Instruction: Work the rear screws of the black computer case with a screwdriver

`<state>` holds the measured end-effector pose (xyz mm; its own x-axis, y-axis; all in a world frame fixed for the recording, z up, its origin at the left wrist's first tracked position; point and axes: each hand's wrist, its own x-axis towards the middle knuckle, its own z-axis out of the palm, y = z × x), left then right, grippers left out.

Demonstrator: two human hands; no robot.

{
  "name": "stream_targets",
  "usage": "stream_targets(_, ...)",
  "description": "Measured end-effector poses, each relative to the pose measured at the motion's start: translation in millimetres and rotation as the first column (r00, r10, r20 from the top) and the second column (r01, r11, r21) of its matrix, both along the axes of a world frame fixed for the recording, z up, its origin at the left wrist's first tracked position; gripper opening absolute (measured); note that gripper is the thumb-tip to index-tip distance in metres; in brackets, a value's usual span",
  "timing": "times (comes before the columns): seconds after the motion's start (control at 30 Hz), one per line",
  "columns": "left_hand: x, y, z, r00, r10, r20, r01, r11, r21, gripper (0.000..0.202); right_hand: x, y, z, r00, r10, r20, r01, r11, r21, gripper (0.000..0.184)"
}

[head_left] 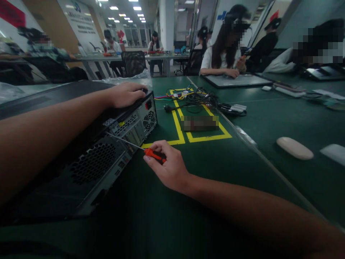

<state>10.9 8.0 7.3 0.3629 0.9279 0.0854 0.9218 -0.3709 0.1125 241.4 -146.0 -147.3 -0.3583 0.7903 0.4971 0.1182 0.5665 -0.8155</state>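
A black desktop computer case (pixel 88 162) lies on its side on the green table (pixel 188 201), its rear panel with fan grille facing me. My left hand (pixel 126 94) rests on the case's top far corner, fingers curled over the edge. My right hand (pixel 168 165) is closed around the red handle of a screwdriver (pixel 154 154). Its thin metal shaft runs up and left, and the tip touches the rear panel near the expansion slots.
A yellow taped rectangle (pixel 201 138) marks the table beyond the case, with coloured cables and a black power plug (pixel 188 98) in it. A white mouse-like object (pixel 294 148) lies to the right. Other people sit at tables behind, one with a flat panel (pixel 235 81).
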Motion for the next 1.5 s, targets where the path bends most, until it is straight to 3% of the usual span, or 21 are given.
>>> stream_targets(0.6,-5.7,5.1,-3.1,1.0,0.02,-0.008,-0.02,1.0,-0.015,0.088,3.0,3.0,3.6,0.995,-0.054,0.082,0.046,0.995,0.093,0.026)
stream_targets(0.73,-5.4,5.4,-3.0,1.0,0.012,-0.003,-0.012,1.0,-0.015,0.092,0.2,2.1,1.0,0.998,-0.018,0.064,0.015,0.999,0.043,0.025)
stream_targets(0.83,-7.6,8.2,-4.3,1.0,0.014,0.014,-0.013,1.0,-0.015,0.096,-1.9,1.5,-1.5,0.998,-0.009,0.059,0.008,1.0,0.008,0.038)
stream_targets(1.03,-17.7,16.3,-11.3,0.997,0.003,0.081,-0.004,1.0,0.013,0.092,-3.8,3.1,-1.8,0.998,0.003,0.062,-0.005,1.0,0.028,0.02)
stream_targets(1.23,-22.5,16.1,-12.5,0.998,-0.035,0.052,0.034,0.999,0.01,0.085,-4.9,3.8,-2.3,0.998,0.032,0.05,-0.033,0.999,0.018,0.019)
stream_targets(1.5,-21.1,14.7,-11.5,0.999,-0.002,0.051,0.001,1.0,0.001,0.085,-3.6,3.3,-1.4,0.998,0.028,0.049,-0.029,0.999,0.019,0.02)
